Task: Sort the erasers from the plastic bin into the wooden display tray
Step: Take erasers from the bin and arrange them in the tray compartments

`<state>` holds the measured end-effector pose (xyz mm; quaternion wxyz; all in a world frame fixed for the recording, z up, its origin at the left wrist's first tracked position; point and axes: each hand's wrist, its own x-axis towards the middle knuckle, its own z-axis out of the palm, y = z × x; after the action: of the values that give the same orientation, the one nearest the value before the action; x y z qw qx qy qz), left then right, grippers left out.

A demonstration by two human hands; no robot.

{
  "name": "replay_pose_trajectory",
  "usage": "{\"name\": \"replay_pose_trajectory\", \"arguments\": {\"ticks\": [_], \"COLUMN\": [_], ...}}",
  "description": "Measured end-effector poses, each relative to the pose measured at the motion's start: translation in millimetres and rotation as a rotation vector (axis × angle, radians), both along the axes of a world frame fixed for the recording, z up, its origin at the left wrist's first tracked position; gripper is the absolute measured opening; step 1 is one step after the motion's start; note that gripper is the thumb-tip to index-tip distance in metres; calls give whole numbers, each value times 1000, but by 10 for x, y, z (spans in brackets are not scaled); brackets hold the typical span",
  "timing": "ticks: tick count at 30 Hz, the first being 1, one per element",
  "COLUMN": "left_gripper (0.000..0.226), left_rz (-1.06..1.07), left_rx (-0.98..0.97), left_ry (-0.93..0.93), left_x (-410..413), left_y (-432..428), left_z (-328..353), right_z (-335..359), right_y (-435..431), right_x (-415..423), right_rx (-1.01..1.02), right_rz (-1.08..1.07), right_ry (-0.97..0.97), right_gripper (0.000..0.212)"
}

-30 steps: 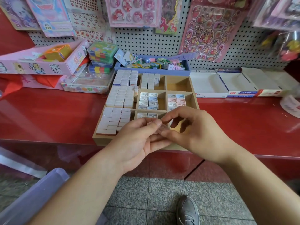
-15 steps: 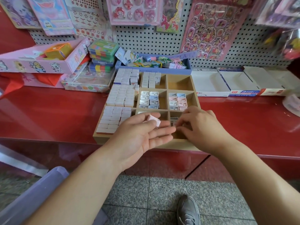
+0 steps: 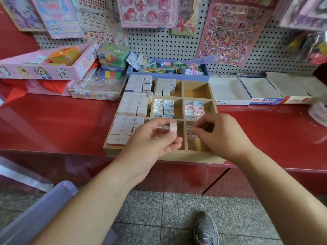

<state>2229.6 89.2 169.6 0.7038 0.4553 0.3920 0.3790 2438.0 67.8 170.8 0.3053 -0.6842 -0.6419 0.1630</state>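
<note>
**A:** Where is the eraser?

**B:** The small pale pink block eraser is in the left hand. The grip is narrow, with the thumb and the fingertips closed on the eraser. It is held above the 6 o'clock compartment of the light wooden display tray with square compartments.

**A:** And the other hand?

**B:** The right hand is over the 5 o'clock corner of the tray, its fingers curled and the thumb close to the forefinger. Something clear and blurred lies at the fingertips. I cannot tell whether that grip has hold of it.

**A:** What is in the tray?

**B:** Rows of white rectangular erasers fill the side from 7 to 11 o'clock. White and blue pastel erasers are in the centre compartment. Pink and blue ones are in the compartment at 3 o'clock.

**A:** Where does the tray stand?

**B:** It stands on the glossy red desk, at the near edge. The translucent purple plastic bin is at 7 o'clock from the tray, below the desk edge. A white pegboard hung with sticker sheets is at 12 o'clock.
</note>
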Motion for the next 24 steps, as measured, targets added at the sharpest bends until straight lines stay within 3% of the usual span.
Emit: {"name": "replay_pose_trajectory", "arguments": {"ticks": [4,10,13,18,24], "left_gripper": [28,26,30,18,10], "left_rz": [-45,-16,-7,37,32], "left_rx": [151,253,239,202,192], "left_ry": [145,317,326,341,340], "left_x": [3,2,13,-3,-60], "left_y": [-20,6,7,28,29], "left_z": [-24,-93,-97,-70,-79], "right_z": [121,105,74,17,42], "right_y": [-142,-159,-152,-88,-36], "right_x": [-127,-157,-116,134,78], "right_rx": [-6,-12,21,-92,-197], "right_rz": [212,350,318,125,111], "right_ry": [473,523,385,-64,-297], "right_gripper": [11,14,7,11,9]}}
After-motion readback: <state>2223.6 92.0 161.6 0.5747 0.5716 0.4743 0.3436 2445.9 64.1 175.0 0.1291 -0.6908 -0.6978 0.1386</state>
